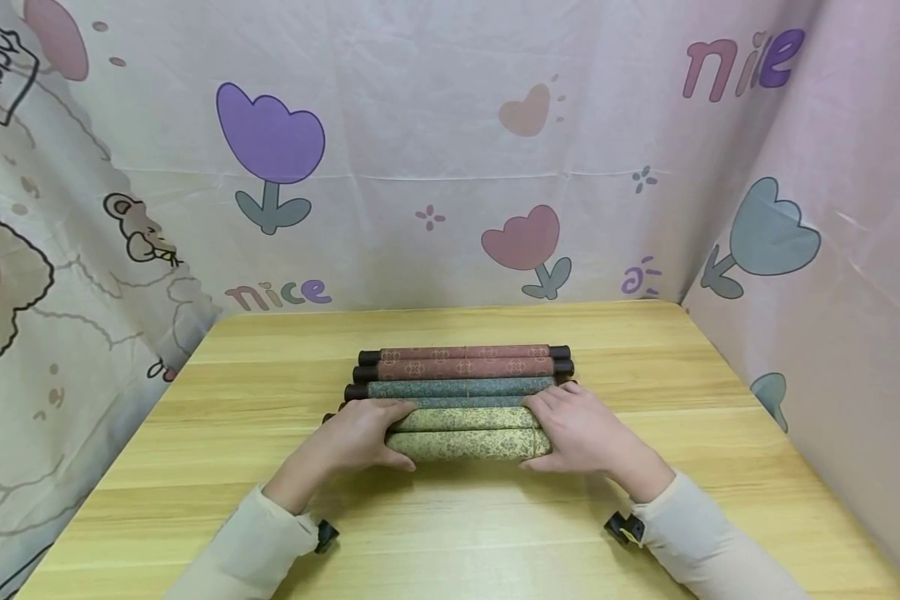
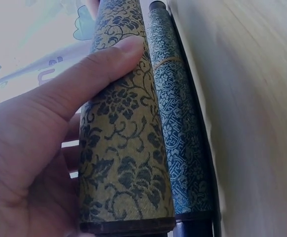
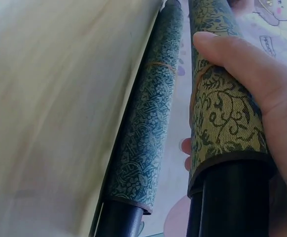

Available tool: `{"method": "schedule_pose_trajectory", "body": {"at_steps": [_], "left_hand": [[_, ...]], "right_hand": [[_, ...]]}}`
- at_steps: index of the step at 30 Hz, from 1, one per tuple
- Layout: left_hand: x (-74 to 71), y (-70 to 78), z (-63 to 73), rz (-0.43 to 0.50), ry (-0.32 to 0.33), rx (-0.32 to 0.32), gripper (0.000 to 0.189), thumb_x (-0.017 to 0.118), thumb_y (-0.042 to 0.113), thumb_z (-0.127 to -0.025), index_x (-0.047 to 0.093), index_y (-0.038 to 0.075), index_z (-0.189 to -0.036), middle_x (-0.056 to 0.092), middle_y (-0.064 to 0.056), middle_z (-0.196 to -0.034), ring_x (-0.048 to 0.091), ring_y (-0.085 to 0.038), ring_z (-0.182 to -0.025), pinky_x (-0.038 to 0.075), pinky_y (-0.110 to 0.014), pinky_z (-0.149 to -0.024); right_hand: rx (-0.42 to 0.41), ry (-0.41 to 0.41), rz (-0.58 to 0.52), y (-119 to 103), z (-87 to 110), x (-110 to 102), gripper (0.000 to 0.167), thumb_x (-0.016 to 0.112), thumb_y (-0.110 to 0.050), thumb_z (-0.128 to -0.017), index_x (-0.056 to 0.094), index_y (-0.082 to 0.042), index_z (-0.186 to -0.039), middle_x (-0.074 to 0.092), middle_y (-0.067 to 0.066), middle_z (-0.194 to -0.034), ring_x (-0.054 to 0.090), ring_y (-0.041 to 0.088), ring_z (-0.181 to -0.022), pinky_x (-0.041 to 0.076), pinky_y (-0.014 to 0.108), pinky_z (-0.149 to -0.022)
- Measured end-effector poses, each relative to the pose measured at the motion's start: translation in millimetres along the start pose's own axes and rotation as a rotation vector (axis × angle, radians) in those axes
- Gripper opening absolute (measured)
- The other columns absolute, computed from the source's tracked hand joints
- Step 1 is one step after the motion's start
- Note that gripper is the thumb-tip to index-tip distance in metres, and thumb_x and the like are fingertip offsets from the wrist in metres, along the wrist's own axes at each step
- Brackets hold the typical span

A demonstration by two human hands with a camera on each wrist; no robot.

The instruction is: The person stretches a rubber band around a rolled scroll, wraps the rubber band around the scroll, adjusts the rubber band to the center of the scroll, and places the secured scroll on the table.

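Note:
Two yellow-green patterned scrolls (image 1: pixel 465 444), rolled up and lying side by side, are held between both hands in the head view. My left hand (image 1: pixel 360 433) grips them near their left ends. In the left wrist view its thumb lies across the nearer yellow-green scroll (image 2: pixel 124 128), the other fingers mostly hidden behind. My right hand (image 1: pixel 576 427) holds the right ends; the right wrist view shows its thumb over the brocade (image 3: pixel 227 113) above black end knobs (image 3: pixel 234 202). Just behind are teal scrolls (image 1: pixel 457 388), one partly covered.
Two red patterned scrolls (image 1: pixel 465 368) with black knobs lie farthest back in the row. All are on a light wooden table (image 1: pixel 270 350). A printed curtain (image 1: pixel 405 125) closes off the back and both sides.

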State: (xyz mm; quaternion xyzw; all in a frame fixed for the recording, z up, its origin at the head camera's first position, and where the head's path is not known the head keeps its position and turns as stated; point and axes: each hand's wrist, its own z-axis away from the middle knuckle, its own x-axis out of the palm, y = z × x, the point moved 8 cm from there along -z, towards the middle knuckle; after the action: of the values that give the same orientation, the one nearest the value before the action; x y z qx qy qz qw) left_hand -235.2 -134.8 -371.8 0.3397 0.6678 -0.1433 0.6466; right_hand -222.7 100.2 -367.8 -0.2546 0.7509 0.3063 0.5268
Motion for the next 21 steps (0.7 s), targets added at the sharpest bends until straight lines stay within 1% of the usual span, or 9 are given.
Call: {"method": "schedule_pose_trajectory", "body": {"at_steps": [6, 10, 13, 17, 21], "left_hand": [[0.5, 2.8, -0.1, 0.004, -0.001, 0.002, 0.084, 0.085, 0.047, -0.069, 0.058, 0.0, -0.134, 0.062, -0.016, -0.128, 0.061, -0.033, -0.115, 0.049, -0.046, -0.095], [-1.5, 1.2, 0.0, 0.002, 0.014, -0.005, 0.084, 0.086, 0.047, -0.069, 0.059, 0.001, -0.134, 0.063, -0.015, -0.127, 0.062, -0.032, -0.113, 0.05, -0.046, -0.094], [-2.2, -0.2, -0.1, -0.004, 0.015, -0.01, 0.084, 0.086, 0.047, -0.069, 0.058, 0.002, -0.134, 0.064, -0.015, -0.126, 0.062, -0.032, -0.112, 0.051, -0.046, -0.093], [-2.1, -1.1, 0.2, -0.011, 0.008, -0.013, 0.083, 0.085, 0.047, -0.071, 0.057, 0.002, -0.135, 0.063, -0.016, -0.127, 0.062, -0.033, -0.112, 0.05, -0.046, -0.094], [-1.7, 0.6, 0.3, -0.031, 0.014, 0.013, 0.082, 0.084, 0.047, -0.072, 0.057, 0.002, -0.135, 0.063, -0.016, -0.127, 0.062, -0.034, -0.112, 0.05, -0.048, -0.094]], "right_hand": [[-0.014, 0.017, 0.013, -6, -1.4, 0, 0.087, 0.069, -0.07, -0.073, 0.06, 0.002, -0.122, 0.067, 0.012, -0.11, 0.063, 0.029, -0.103, 0.048, 0.046, -0.095], [0.035, -0.022, -0.051, -3, -0.7, -1, 0.094, 0.067, -0.071, -0.075, 0.054, 0.004, -0.131, 0.064, 0.015, -0.12, 0.06, 0.033, -0.112, 0.044, 0.051, -0.1], [0.078, -0.048, -0.104, 3, 1.8, -3, 0.102, 0.069, -0.071, -0.073, 0.048, 0.005, -0.138, 0.059, 0.018, -0.128, 0.055, 0.037, -0.118, 0.038, 0.055, -0.104], [0.107, -0.066, -0.096, 11, 5.5, -4, 0.105, 0.069, -0.073, -0.071, 0.046, 0.003, -0.14, 0.058, 0.017, -0.131, 0.054, 0.038, -0.12, 0.037, 0.056, -0.104], [0.131, -0.116, -0.084, 16, 9.1, 1, 0.103, 0.069, -0.073, -0.071, 0.048, 0.002, -0.139, 0.058, 0.016, -0.13, 0.054, 0.038, -0.119, 0.038, 0.057, -0.102]]}}
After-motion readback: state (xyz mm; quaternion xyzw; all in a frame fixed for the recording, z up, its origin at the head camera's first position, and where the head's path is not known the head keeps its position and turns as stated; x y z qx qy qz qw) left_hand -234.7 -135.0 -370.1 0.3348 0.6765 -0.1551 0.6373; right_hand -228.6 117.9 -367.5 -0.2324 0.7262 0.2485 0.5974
